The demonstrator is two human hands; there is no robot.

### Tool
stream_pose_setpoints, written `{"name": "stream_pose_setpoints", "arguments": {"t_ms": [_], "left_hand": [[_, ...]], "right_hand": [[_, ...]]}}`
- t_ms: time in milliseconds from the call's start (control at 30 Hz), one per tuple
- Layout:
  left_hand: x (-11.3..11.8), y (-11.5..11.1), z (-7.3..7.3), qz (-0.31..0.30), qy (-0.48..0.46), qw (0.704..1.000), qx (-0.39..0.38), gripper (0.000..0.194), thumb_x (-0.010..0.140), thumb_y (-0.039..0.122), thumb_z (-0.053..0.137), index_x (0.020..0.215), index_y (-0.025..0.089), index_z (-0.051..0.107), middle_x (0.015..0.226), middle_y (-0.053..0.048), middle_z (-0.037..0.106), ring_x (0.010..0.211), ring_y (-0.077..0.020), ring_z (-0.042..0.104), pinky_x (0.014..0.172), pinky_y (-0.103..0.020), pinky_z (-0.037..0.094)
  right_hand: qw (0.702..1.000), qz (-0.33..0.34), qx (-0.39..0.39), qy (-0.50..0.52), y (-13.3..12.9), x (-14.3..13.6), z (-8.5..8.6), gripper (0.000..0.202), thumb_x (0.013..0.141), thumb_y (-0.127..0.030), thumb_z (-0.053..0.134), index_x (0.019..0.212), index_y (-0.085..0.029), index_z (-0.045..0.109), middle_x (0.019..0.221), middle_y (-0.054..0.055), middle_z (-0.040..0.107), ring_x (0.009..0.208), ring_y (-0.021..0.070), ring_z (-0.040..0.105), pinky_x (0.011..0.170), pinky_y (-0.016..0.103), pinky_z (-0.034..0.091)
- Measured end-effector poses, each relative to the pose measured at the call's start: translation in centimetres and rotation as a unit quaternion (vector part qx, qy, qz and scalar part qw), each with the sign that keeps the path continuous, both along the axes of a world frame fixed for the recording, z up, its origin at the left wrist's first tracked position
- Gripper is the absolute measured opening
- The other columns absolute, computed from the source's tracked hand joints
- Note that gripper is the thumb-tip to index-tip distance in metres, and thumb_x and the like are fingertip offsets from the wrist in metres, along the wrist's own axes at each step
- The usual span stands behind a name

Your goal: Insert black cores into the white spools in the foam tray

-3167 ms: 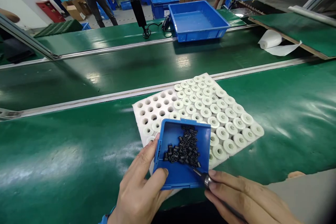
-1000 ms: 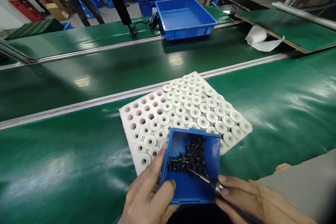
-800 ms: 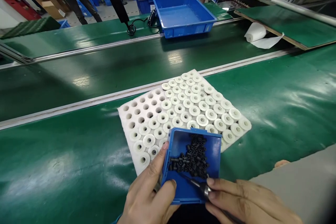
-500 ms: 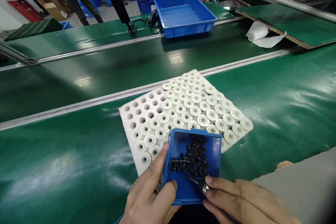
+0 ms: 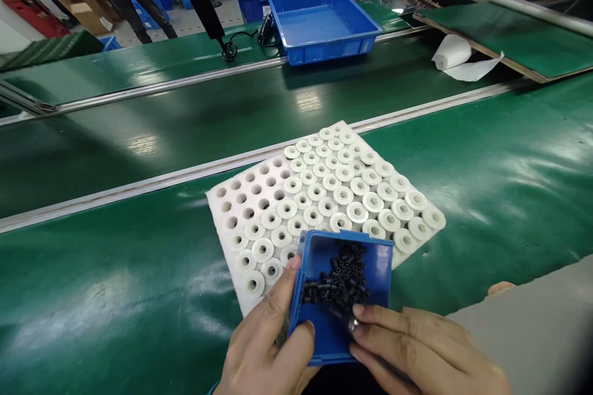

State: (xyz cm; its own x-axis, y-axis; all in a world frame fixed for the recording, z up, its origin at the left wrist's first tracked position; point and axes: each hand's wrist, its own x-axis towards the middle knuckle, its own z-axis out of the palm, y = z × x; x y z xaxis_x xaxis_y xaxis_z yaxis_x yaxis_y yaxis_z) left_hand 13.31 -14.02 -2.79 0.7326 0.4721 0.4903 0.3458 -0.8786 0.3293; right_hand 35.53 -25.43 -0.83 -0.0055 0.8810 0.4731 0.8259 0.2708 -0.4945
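My left hand (image 5: 273, 333) is closed on the left wall of a small blue bin (image 5: 324, 336), which is tilted towards me. Small black tubular pieces (image 5: 345, 274) lie heaped inside it. In my right hand (image 5: 407, 345) is a slim dark pen-like tool (image 5: 353, 323) with a shiny metal collar, pinched between thumb and fingers. Its tip reaches into the bin at the lower edge of the heap. Behind the bin lies a white foam tray (image 5: 241, 185) with rows of holes, many filled by white flanged round parts (image 5: 262, 250). The bin covers the tray's near part.
A large blue tray (image 5: 324, 18) stands across the green conveyor belt (image 5: 185, 111). A white roll (image 5: 451, 52) lies beside a green board (image 5: 514, 37) at the right. A person's legs (image 5: 134, 3) show at the far left. Grey material (image 5: 532, 327) lies at the lower right.
My right hand and the tool have shifted slightly left and up, closer to the black pieces. My left hand still holds the bin.
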Motion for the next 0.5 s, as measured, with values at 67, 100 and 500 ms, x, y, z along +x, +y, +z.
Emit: {"name": "stream_pose_setpoints", "arguments": {"t_ms": [67, 100, 500], "left_hand": [[-0.1, 0.0, -0.3, -0.004, -0.001, 1.0, 0.001, 0.012, 0.095, 0.013, 0.064, 0.084, 0.016, 0.061, 0.177, -0.015, 0.026, 0.136, -0.0293, 0.066, 0.113, -0.029, 0.055], [-0.1, 0.0, -0.5, -0.003, -0.005, 1.0, 0.002, 0.013, 0.095, 0.014, 0.064, 0.083, 0.016, 0.061, 0.177, -0.015, 0.027, 0.135, -0.0287, 0.067, 0.112, -0.028, 0.056], [-2.7, 1.6, -1.5, 0.075, 0.02, 0.997, 0.023, 0.008, 0.094, 0.017, 0.067, 0.09, 0.023, 0.07, 0.171, -0.009, 0.042, 0.105, -0.0215, 0.08, 0.066, -0.02, 0.062]], "right_hand": [[0.999, 0.018, -0.01, 0.029, 0.6, 0.1, -0.3, 0.014, 0.098, -0.019, 0.074, 0.11, -0.024, 0.081, 0.106, 0.002, 0.084, 0.083, 0.0151, 0.083, 0.087, 0.015, 0.065], [0.998, 0.026, -0.01, 0.05, 0.8, 0.1, -0.5, 0.013, 0.097, -0.019, 0.075, 0.109, -0.022, 0.08, 0.105, 0.002, 0.084, 0.085, 0.0152, 0.083, 0.088, 0.015, 0.065], [0.924, -0.139, 0.113, 0.338, -1.1, 1.5, -5.3, 0.016, 0.086, -0.014, 0.083, 0.097, -0.023, 0.077, 0.094, 0.005, 0.083, 0.085, 0.0225, 0.083, 0.073, 0.026, 0.07]]}}
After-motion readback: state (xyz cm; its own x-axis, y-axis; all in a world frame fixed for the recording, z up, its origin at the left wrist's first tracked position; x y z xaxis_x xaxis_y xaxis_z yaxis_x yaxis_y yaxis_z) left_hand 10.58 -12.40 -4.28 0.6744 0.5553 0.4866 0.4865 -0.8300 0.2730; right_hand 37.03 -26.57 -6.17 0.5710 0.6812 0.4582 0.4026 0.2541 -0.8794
